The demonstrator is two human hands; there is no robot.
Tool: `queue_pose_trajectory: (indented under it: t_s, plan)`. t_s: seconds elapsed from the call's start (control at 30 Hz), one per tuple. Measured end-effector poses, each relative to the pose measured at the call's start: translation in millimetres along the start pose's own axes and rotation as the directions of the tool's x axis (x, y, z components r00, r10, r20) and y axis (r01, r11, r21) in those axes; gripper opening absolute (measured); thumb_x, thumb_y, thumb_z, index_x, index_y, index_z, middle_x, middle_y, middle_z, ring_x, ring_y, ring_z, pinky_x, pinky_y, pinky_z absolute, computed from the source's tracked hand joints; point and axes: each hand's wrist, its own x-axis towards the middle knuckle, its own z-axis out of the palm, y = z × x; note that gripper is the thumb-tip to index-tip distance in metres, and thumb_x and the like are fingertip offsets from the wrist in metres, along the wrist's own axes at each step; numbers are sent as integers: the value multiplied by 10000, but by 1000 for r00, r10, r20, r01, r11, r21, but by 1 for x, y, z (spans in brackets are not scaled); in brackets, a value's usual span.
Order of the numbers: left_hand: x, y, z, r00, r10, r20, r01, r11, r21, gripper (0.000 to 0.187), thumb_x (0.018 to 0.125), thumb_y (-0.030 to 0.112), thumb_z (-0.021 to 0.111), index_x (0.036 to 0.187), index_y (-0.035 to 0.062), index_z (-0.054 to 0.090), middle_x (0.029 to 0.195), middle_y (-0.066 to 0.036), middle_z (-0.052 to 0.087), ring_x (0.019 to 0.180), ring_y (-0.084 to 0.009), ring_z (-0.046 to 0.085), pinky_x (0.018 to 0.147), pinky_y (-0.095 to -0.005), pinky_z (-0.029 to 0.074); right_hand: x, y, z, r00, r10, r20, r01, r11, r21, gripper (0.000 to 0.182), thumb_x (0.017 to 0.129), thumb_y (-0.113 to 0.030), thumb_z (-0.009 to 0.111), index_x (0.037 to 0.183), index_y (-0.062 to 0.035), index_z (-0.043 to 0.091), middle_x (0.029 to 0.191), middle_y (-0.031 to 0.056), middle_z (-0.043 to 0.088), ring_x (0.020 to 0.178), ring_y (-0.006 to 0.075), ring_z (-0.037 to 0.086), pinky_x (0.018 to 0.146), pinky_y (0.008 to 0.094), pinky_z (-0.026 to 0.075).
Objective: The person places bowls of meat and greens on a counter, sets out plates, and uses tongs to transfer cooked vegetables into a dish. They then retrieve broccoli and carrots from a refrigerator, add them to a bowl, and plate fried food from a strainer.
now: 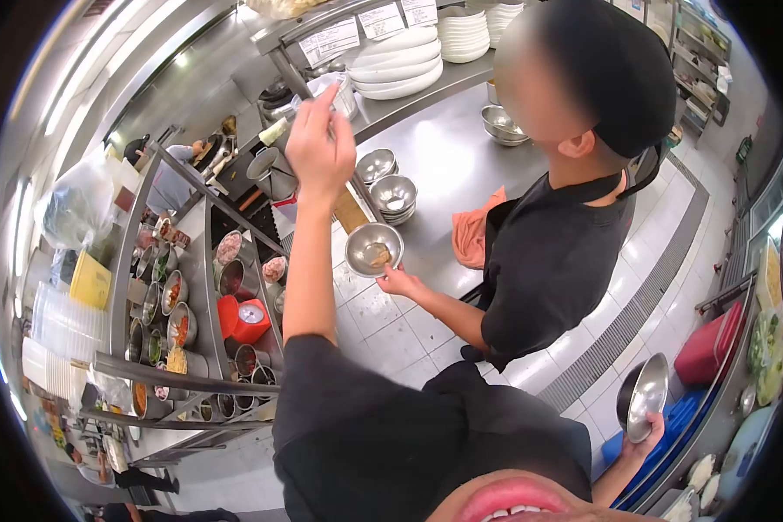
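My left hand (322, 148) is raised high in front of me, fingers partly bent and apart, with nothing visible in it. Behind it are a stack of white plates (398, 65) and a metal pot (272, 172). Low on the right side, my right hand (648, 435) grips the rim of a steel mixing bowl (648, 396), which is tilted on its side. A co-worker in a black cap and shirt (548, 270) stands in front of me. That person's hand (400, 283) holds a small steel bowl (363, 246) with a brownish lump of food (381, 255) in it.
Stacked steel bowls (393, 196) and an orange cloth (478, 230) are on the steel counter (444, 157). Left, a rack holds ingredient containers (178, 326) and a red scale (242, 319). A floor drain (635, 313) runs behind the co-worker. Other people work farther left.
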Motion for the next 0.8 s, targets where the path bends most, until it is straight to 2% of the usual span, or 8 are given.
queue_pose_trajectory:
  t_s: [0.07, 0.13, 0.2, 0.33, 0.37, 0.43, 0.67, 0.8]
  plan:
    - [22, -20, 28, 976, -119, 183, 113, 993, 42, 410, 837, 97, 547, 1234, 113, 646, 916, -169, 659, 798, -323, 632, 735, -410, 517, 12, -2, -2, 992, -23, 127, 29, 999, -41, 521, 749, -126, 609, 1227, 67, 538, 1146, 177, 630, 1007, 306, 646, 882, 402, 550]
    - [40, -50, 62, 937, -158, 312, 128, 985, 114, 476, 826, 147, 525, 1295, 145, 604, 1008, -203, 682, 914, -369, 657, 819, -467, 514, 11, -5, 16, 992, -19, 125, 22, 1000, -21, 500, 749, -108, 620, 1209, 71, 545, 1133, 176, 632, 987, 305, 651, 873, 397, 554]
    - [53, -74, 96, 919, -157, 361, 96, 979, 180, 540, 808, 150, 529, 1348, 155, 550, 1019, -208, 686, 936, -377, 659, 833, -476, 516, 10, -3, 21, 991, -53, 122, 54, 998, -8, 464, 752, -104, 624, 1175, 75, 559, 1117, 177, 637, 972, 306, 654, 867, 390, 558]
    - [69, -64, 117, 852, -223, 473, 72, 946, 316, 725, 758, 161, 555, 1464, 183, 395, 1016, -223, 695, 966, -401, 661, 851, -488, 523, -2, 2, 16, 990, -12, 143, 12, 1000, 3, 466, 742, -103, 620, 1166, 80, 559, 1120, 173, 638, 968, 314, 655, 875, 403, 559]
    - [72, -64, 121, 853, -215, 475, 68, 949, 308, 725, 758, 161, 555, 1464, 183, 395, 1016, -223, 695, 966, -401, 661, 851, -488, 523, -8, 1, 16, 988, 4, 156, -8, 1000, 28, 418, 755, -71, 574, 1148, 73, 571, 1094, 166, 658, 985, 303, 662, 908, 400, 560]
    - [76, -66, 126, 851, -259, 456, 121, 943, 310, 727, 768, 181, 550, 1471, 215, 368, 1002, -252, 688, 959, -436, 648, 842, -508, 508, -19, 3, 17, 992, -19, 126, 12, 999, 50, 426, 753, -76, 573, 1153, 72, 570, 1102, 167, 655, 989, 305, 660, 911, 403, 557]
    - [80, -63, 122, 861, -282, 424, 158, 940, 304, 725, 763, 184, 565, 1463, 206, 378, 1022, -245, 692, 981, -437, 649, 851, -514, 502, -28, 4, -12, 1000, -18, -1, 18, 999, 44, 459, 744, -93, 581, 1172, 71, 566, 1126, 170, 643, 995, 303, 654, 904, 391, 550]
    - [82, -39, 102, 860, -344, 377, 226, 919, 324, 699, 773, 194, 577, 1450, 215, 404, 1017, -235, 693, 917, -410, 665, 837, -495, 507, -25, -1, -33, 998, -58, 31, 58, 998, 18, 465, 748, -98, 587, 1179, 74, 566, 1124, 171, 648, 984, 294, 658, 894, 382, 552]
